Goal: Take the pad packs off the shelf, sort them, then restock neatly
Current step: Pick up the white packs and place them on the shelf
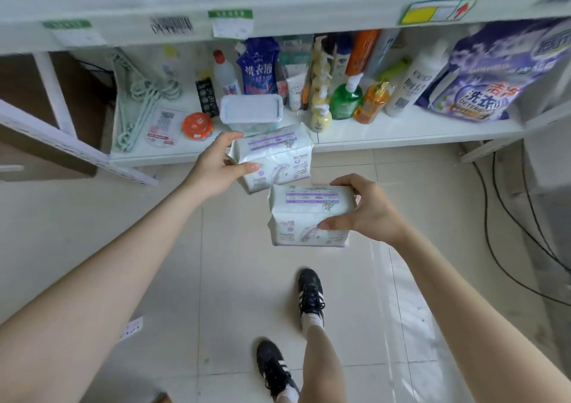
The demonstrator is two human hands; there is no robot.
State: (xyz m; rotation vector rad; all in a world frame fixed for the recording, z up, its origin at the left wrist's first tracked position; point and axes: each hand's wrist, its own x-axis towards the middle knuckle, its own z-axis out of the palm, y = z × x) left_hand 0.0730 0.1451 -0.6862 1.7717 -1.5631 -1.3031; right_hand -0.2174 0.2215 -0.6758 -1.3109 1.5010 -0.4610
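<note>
Two white and purple pad packs are in the air in front of the low white shelf (370, 136). My left hand (216, 167) grips the farther pad pack (278, 152) from its left side, thumb on the front face, just ahead of the shelf's front edge. My right hand (367, 207) grips the nearer pad pack (306, 214) from its right side, fingers over the top and thumb underneath. The two packs almost touch at one corner. Both are held above the tiled floor.
The shelf holds a lidded white tub (251, 108), green hangers (139, 93), an orange-lidded jar (197, 126), several soap and detergent bottles (346, 96) and a big purple detergent bag (482, 71). An upper shelf edge (278, 16) carries price tags. Cables (506, 232) trail at right. My shoes (310, 294) stand below.
</note>
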